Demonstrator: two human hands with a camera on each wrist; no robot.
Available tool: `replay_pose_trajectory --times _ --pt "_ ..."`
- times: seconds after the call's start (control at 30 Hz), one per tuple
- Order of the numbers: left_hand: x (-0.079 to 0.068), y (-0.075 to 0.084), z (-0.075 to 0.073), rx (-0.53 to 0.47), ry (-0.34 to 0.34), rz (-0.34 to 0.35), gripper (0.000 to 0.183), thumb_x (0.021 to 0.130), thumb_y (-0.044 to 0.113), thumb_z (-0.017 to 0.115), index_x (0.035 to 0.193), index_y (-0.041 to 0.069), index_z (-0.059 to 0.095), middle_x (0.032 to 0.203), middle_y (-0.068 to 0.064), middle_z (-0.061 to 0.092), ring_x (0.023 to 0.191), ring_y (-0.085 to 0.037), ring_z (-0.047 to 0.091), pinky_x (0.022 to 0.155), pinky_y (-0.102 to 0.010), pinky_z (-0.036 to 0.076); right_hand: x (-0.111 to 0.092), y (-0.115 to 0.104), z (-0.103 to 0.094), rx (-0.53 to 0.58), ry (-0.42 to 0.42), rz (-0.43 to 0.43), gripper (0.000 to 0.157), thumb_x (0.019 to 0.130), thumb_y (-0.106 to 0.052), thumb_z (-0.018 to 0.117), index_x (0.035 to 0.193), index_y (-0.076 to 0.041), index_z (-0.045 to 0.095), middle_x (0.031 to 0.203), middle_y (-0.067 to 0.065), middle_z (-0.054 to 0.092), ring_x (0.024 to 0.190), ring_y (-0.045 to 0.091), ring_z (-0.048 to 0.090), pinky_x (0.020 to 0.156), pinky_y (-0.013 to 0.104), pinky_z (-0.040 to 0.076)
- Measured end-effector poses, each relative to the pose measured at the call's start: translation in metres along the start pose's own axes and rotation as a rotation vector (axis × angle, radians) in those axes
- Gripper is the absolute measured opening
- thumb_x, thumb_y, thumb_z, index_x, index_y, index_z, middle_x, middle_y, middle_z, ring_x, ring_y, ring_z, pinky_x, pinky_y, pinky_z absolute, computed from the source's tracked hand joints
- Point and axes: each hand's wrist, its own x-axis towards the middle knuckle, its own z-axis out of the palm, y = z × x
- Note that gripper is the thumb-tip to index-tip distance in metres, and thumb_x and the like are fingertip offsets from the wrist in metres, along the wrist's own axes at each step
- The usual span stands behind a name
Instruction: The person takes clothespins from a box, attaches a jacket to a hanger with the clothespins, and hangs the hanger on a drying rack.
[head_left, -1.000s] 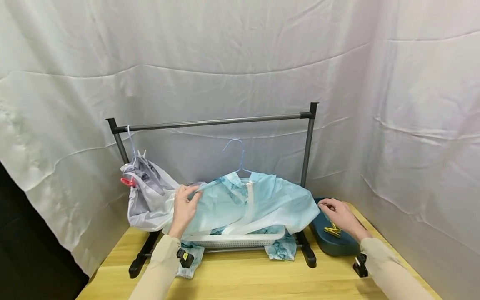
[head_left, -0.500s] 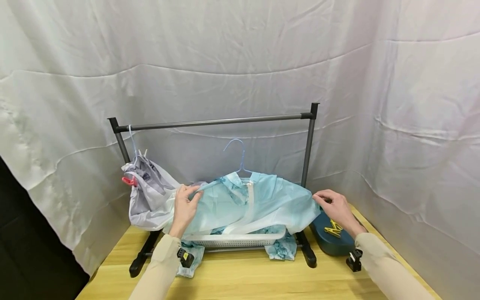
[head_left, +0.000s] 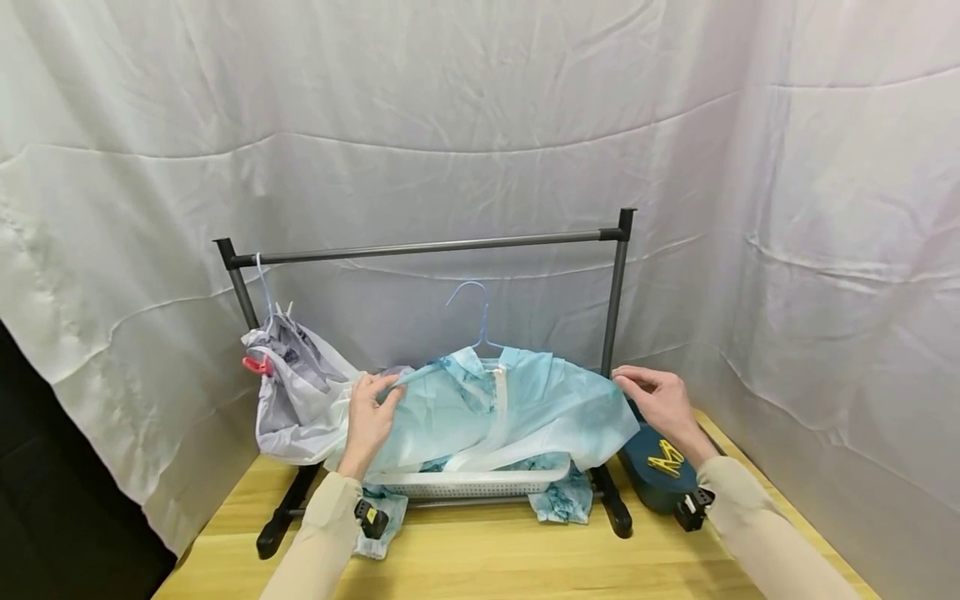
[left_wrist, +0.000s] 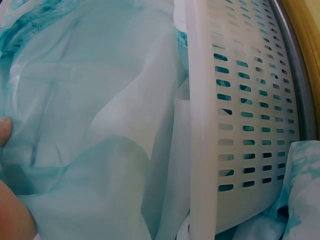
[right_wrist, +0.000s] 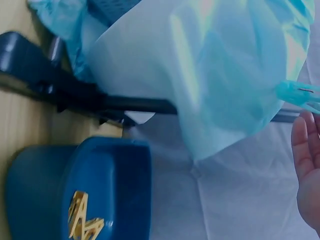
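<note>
A thin, light blue zip jacket (head_left: 517, 400) hangs over a blue wire hanger (head_left: 484, 315). My left hand (head_left: 367, 421) pinches the jacket at its left shoulder, thumb and fingers on the fabric. At the opposite shoulder is my right hand (head_left: 663, 406), which holds a teal clothespin (right_wrist: 295, 93). In the right wrist view the clothespin's tip overlaps the jacket's edge. Beneath the jacket stands a white perforated basket (left_wrist: 202, 125), with patterned blue cloth (head_left: 562, 498) spilling over its side.
Behind stands a dark metal clothes rack (head_left: 427, 247). A whitish garment (head_left: 300, 400) with a red clothespin (head_left: 258, 365) hangs at its left end. A dark blue bin (right_wrist: 105, 150) with yellow clothespins (right_wrist: 82, 217) sits on the right of the wooden table (head_left: 480, 558).
My right hand has moved up and left, from over the blue bin to the jacket's right shoulder. My left hand keeps its pinch in the same place.
</note>
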Motion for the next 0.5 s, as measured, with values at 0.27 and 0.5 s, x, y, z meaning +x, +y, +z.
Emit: replay_pose_trajectory --times 0.27,0.5 --pt "-0.001 0.001 0.002 -0.006 -0.001 0.012 0.024 0.092 0.011 0.068 0.112 -0.001 0.072 0.086 -0.011 0.044 0.087 -0.022 0.036 0.081 -0.036 0.033 0.009 -0.022 0.01 0.051 0.035 -0.045 0.028 0.092 -0.034 0.069 0.111 -0.015 0.076 0.107 0.006 0.075 0.089 -0.011 0.061 0.076 0.012 0.05" --pt "-0.002 0.002 0.002 -0.007 -0.011 -0.013 0.025 0.094 0.013 0.066 0.115 0.001 0.071 0.087 -0.01 0.045 0.087 -0.021 0.036 0.081 -0.036 0.033 0.018 -0.041 0.025 0.118 0.079 -0.127 0.021 0.09 -0.028 0.071 0.106 -0.015 0.077 0.099 0.004 0.075 0.083 -0.002 0.065 0.073 0.015 0.051"
